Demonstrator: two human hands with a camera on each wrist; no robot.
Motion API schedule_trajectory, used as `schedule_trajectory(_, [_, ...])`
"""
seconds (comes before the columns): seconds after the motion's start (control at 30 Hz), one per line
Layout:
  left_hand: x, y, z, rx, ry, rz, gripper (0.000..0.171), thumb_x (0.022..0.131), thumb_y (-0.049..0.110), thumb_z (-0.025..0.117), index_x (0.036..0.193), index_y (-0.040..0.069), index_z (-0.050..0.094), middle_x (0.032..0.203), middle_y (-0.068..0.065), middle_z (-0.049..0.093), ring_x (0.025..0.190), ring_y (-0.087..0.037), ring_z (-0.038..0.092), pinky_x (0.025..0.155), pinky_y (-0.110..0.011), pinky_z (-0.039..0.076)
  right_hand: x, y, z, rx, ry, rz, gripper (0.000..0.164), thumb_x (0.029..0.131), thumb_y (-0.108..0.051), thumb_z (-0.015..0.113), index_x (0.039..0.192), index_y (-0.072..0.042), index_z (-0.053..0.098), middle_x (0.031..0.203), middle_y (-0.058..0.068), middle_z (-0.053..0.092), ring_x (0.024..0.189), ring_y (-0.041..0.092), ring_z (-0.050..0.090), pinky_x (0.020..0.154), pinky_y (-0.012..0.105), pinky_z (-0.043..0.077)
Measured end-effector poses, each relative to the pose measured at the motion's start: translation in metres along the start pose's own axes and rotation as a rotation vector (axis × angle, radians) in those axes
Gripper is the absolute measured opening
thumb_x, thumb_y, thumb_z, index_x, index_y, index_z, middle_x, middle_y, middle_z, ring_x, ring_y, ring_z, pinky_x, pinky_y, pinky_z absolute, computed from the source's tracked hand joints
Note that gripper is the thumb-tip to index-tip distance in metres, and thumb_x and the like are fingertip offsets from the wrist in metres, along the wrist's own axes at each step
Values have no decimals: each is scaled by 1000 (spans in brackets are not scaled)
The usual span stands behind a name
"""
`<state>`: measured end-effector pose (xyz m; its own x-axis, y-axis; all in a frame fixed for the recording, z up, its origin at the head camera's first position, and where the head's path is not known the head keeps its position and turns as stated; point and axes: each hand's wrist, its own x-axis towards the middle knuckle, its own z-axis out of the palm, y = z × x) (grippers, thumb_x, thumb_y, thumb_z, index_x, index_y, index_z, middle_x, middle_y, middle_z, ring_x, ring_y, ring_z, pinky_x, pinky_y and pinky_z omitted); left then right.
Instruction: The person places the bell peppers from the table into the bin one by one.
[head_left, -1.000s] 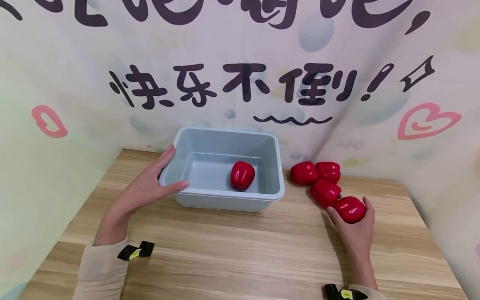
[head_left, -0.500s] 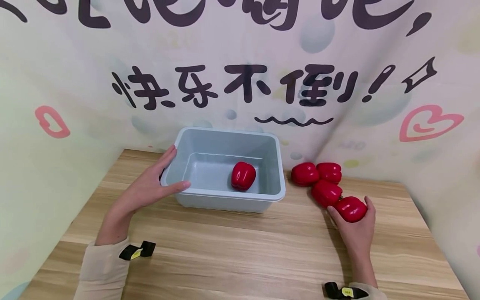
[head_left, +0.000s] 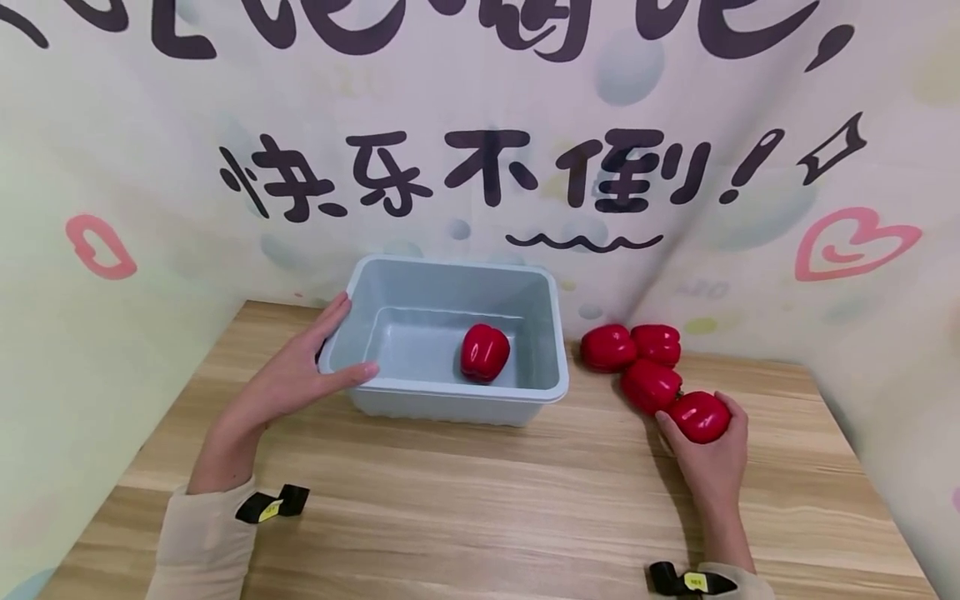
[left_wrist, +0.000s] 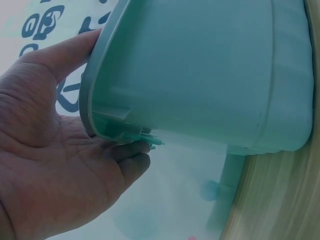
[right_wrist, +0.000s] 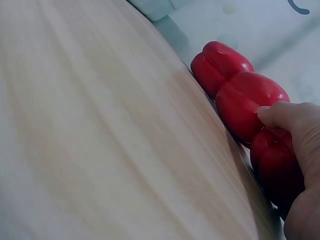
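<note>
A light blue plastic bin (head_left: 450, 404) stands on the table with one red bell pepper (head_left: 484, 353) inside, right of its middle. My left hand (head_left: 288, 375) grips the bin's left end, thumb over the front rim; in the left wrist view the fingers (left_wrist: 134, 162) curl under the rim. At the right, my right hand (head_left: 712, 462) holds another bell pepper (head_left: 699, 416) between thumb and fingers. It sits against the bell pepper behind it (head_left: 649, 385). In the right wrist view the thumb (right_wrist: 277, 114) shows, while the other fingers are mostly hidden.
Two more red bell peppers, one on the left (head_left: 607, 347) and one on the right (head_left: 657, 344), lie by the back wall, right of the bin. A printed cloth (head_left: 420, 233) hangs directly behind the wooden table (head_left: 450, 508).
The view shifts slightly. My right fingers close in a little around the bell pepper, which stays in place. The left hand and the bin keep their positions.
</note>
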<state>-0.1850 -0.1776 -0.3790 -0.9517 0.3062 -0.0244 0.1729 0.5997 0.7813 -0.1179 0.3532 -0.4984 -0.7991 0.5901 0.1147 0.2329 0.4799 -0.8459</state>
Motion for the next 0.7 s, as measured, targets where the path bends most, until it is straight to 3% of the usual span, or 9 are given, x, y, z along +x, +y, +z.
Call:
schedule_trajectory(0.17, [-3,-2,0,-3,1,-12,108,94,46,78,172,20,8,181,-3,3,162,-42,21,123,-68,32,0,0,-3,-10,-14,25,97,88,-26,87,164,-20,27,161,9,42,145,29,41,88,22,45])
schedule_trajectory(0.23, [-3,-1,0,-2,0,-9,108,94,46,78,172,20,8,181,-3,2,162,-43,21,122,-69,32,1,0,-4,-8,-9,47,97,88,-26,87,164,-21,27,162,8,42,146,29,40,85,19,44])
schedule_trajectory(0.3, [-3,-1,0,1,-1,-5,108,94,46,78,172,19,8,181,-4,2,162,-44,21,121,-70,33,1,-1,-7,-4,-5,70,97,88,-28,87,164,-24,26,163,8,41,147,30,39,88,23,49])
schedule_trajectory(0.37, [-2,0,0,7,-1,-4,108,93,46,78,172,19,9,181,-4,3,162,-45,21,121,-71,33,1,-3,-9,-1,-3,88,98,88,-29,87,164,-26,26,164,7,40,148,31,39,95,34,55])
schedule_trajectory(0.47, [-1,0,0,13,-1,0,108,93,45,79,172,19,9,181,-3,3,163,-44,19,122,-71,31,2,-6,-13,1,-6,96,98,89,-29,87,165,-27,25,166,6,38,149,32,37,104,49,55])
schedule_trajectory(0.63, [0,1,0,12,-5,4,108,92,44,79,172,19,9,181,-3,3,164,-44,18,122,-71,31,2,-11,-19,4,1,89,96,89,-27,86,164,-30,26,166,4,39,149,30,38,89,25,50])
schedule_trajectory(0.7, [0,1,1,12,-5,4,109,92,45,79,172,19,9,181,-4,2,163,-45,19,122,-71,31,2,-13,-20,5,6,88,95,90,-28,86,164,-31,26,166,4,39,149,30,38,86,21,47])
